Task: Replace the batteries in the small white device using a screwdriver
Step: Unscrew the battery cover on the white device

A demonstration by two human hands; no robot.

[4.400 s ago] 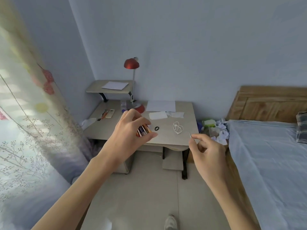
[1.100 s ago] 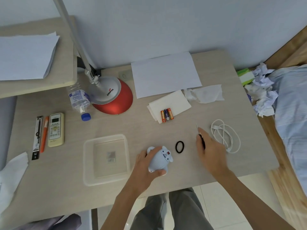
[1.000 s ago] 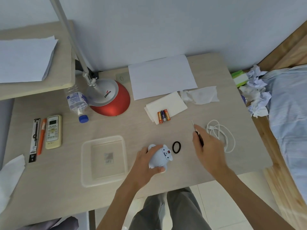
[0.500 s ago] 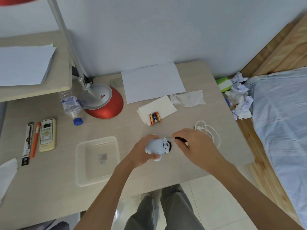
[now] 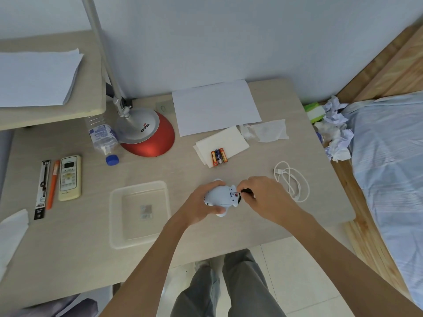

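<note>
Device, small, rounded, of smooth white plastic, lay on the pale wood-grain worktop, cupped by the left hand, fingers clamped around it. Right hand pinched a thin black-handled screwdriver, tip at the device's end. Three cylindrical batteries rested on folded tissue behind; a clear shallow tray sat left, a coiled white cable right.

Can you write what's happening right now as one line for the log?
step: unscrewing | left hand: holds white device | right hand: screwdriver tip at device | spare batteries: on napkin, untouched
</note>
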